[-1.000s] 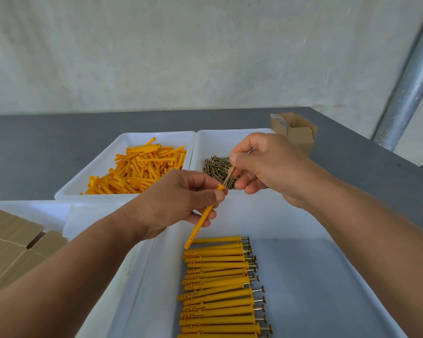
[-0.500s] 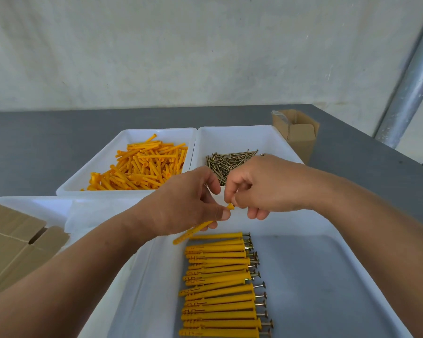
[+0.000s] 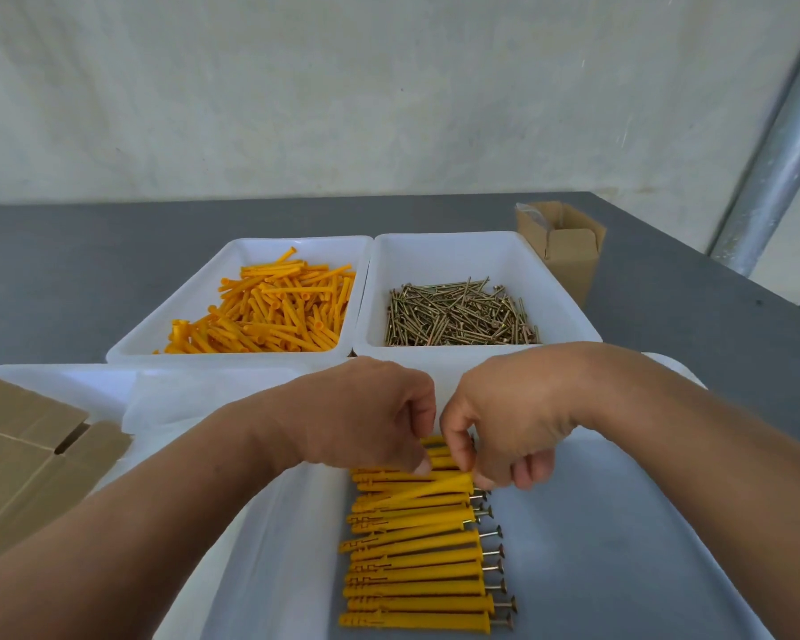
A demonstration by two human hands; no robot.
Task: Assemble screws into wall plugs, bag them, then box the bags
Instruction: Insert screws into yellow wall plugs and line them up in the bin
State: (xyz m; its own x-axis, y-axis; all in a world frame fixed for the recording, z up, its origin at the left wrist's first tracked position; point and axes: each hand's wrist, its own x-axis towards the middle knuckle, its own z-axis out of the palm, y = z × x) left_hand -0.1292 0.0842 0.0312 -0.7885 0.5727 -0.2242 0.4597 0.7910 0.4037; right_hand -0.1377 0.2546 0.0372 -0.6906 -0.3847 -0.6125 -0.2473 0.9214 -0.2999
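Curled left hand (image 3: 366, 418) and right hand (image 3: 513, 418) both pinched one ribbed yellow plastic plug (image 3: 421, 491), tilted across the neat row (image 3: 416, 588) in the smooth white tray (image 3: 287, 547), knuckles hiding its far end. Creased cardboard (image 3: 28, 468) sat left.

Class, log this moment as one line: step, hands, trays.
step: plug held over row | left hand: pinches plug | right hand: pinches plug end | row: front tray | back: loose plugs, screws

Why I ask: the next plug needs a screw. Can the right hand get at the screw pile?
Probably yes: the screw pile lies uncovered in its open bin just beyond the right hand, once that releases the plug.
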